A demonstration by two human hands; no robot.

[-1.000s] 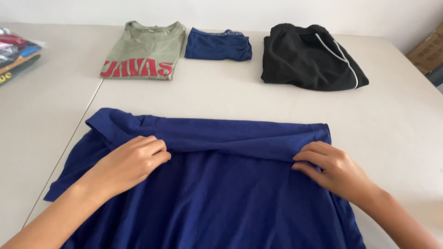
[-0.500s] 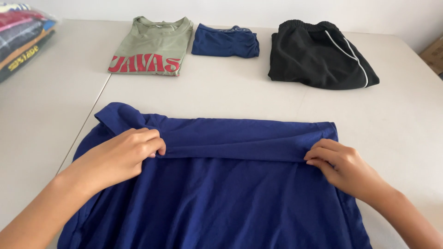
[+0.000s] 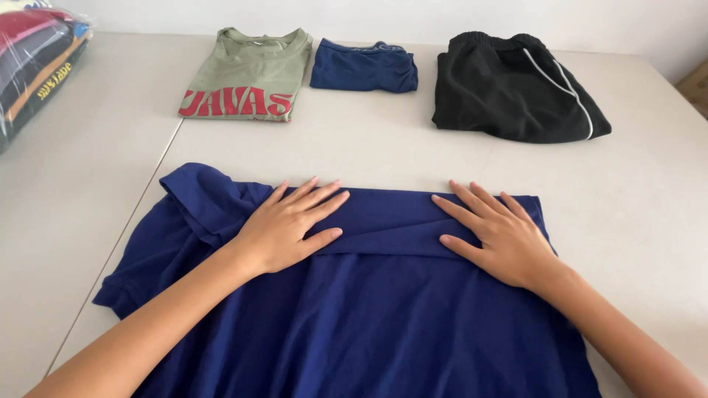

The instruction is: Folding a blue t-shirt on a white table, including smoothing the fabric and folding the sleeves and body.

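Both hands lay flat, fingers spread, on the folded top band of a dark blue cloth shirt.

Left hand (image 3: 284,228) and right hand (image 3: 498,232) pressed palms down, gripping nothing, on the dark blue cloth shirt (image 3: 369,317), spread at the near edge of the pale grey worktop (image 3: 649,221). Along the far edge: folded olive green shirt with red lettering (image 3: 247,74), small folded navy garment (image 3: 363,68), folded black trousers with a white stripe (image 3: 516,87). Far left, a clear-wrapped stack of clothes (image 3: 33,66).

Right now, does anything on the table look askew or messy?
Only the navy shirt: its left sleeve is bunched and rumpled beside the left hand, while the right hand presses a flat fold. The folded clothes behind lie neat.
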